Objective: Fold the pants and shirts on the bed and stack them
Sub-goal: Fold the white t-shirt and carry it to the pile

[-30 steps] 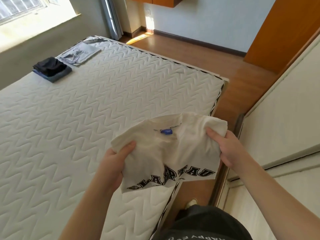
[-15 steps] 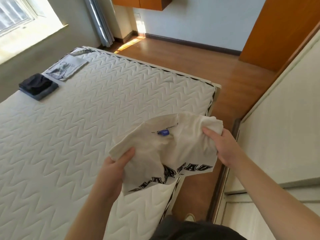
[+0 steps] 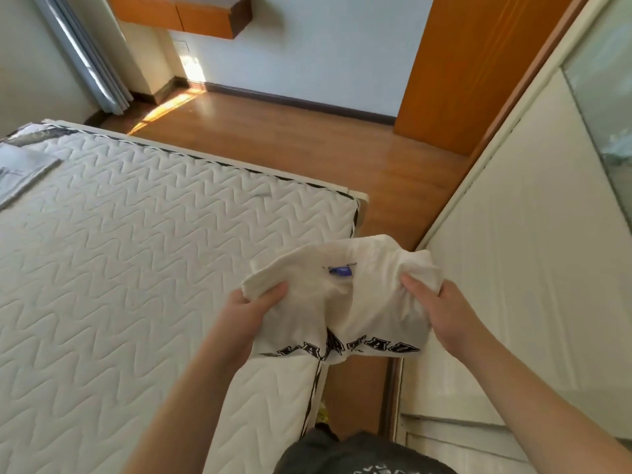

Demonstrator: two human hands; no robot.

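A big bed (image 3: 136, 268) with a white bumpy cover fills the left side of the room. A flat grey folded thing (image 3: 20, 169) lies at its far left edge. Past the bed is a brown wood floor (image 3: 307, 145), a pale wall, an orange door (image 3: 478, 63) and an orange cabinet (image 3: 181, 12) hung on the wall. A white wardrobe (image 3: 530, 251) stands on the right.

Both hands hold one cream shirt (image 3: 369, 302) up in the air, over the near corner of the bed. The left hand (image 3: 251, 313) pinches the shirt's left edge, thumb on top. The right hand (image 3: 444, 309) grips the bunched right edge, fingers curled round the cloth. The hands are apart, and the shirt hangs between them. A small blue tag (image 3: 340, 270) shows at the neck, and black letters (image 3: 342, 350) run along the bottom.
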